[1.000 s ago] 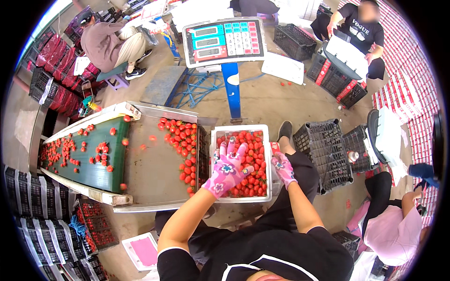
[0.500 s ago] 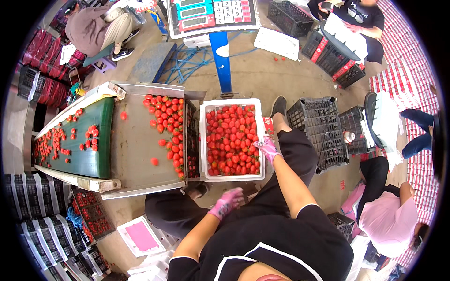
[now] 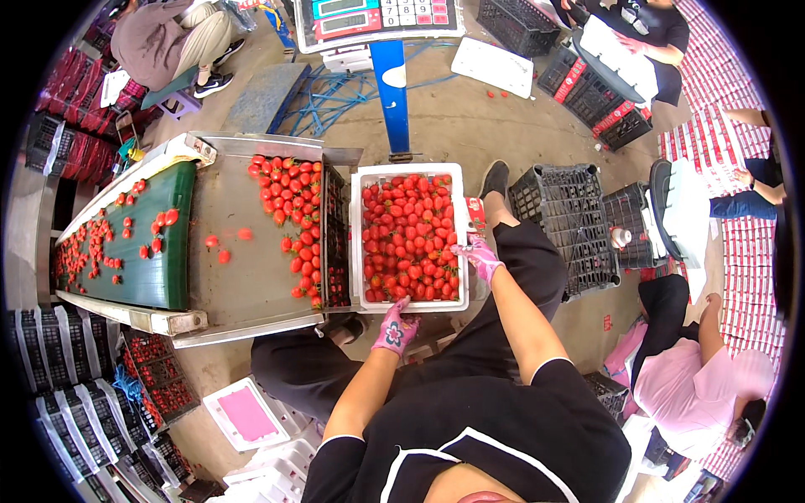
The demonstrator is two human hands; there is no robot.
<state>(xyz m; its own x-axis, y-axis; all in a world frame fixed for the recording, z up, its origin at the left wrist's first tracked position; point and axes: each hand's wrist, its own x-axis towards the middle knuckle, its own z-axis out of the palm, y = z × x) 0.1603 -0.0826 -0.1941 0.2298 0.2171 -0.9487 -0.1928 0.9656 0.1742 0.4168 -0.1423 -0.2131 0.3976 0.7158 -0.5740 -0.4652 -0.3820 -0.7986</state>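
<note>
A white crate [image 3: 362, 239] full of small red tomatoes [image 3: 411, 239] sits in front of me, at the end of a metal chute. My left hand [image 3: 396, 329], in a pink patterned glove, grips the crate's near rim. My right hand [image 3: 478, 256], gloved the same way, holds the crate's right rim. More red tomatoes [image 3: 293, 214] are piled on the chute next to the crate.
A green conveyor belt [image 3: 159, 251] with scattered tomatoes runs off to the left. A scale on a blue post [image 3: 392, 80] stands beyond the crate. Black empty crates [image 3: 562, 222] stand to the right, stacked crates at lower left. Other people sit at upper left, upper right and lower right.
My left hand left the tomatoes, dropped toward my lap, then came up to the crate's near rim. My right hand stayed at the right rim. The view tilted down.
</note>
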